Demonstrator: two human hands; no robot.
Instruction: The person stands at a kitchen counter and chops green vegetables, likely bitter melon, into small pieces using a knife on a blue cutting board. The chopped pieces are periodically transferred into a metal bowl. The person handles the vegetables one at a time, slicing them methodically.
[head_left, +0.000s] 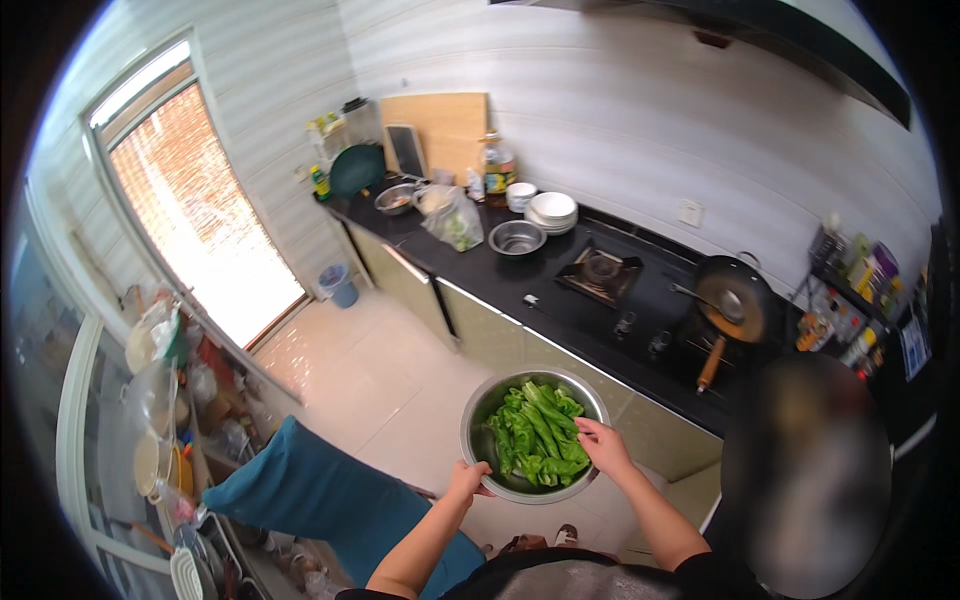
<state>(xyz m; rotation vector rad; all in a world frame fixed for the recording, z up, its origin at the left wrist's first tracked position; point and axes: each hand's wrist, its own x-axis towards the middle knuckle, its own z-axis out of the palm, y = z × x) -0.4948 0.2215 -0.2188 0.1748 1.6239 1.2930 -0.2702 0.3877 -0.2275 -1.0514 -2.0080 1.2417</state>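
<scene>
A round steel bowl (470, 418) full of green leafy vegetables (540, 425) is held up in front of me, over the floor beside the counter. My left hand (470, 480) is closed around the bowl's lower left rim. Over the right side of the rim reaches my right hand (604, 446), its fingers bent and pinching at the edge of the leaves. Part of the right rim is hidden beneath that hand.
Along the black counter (465, 268) stand a steel basin (517, 238), stacked white plates (552, 208), a bagged vegetable (455, 220) and a gas burner (600, 268). A wok (765, 300) with a ladle (731, 306) sits farther right. A teal-covered object (330, 480) is at left; a blurred patch covers the lower right.
</scene>
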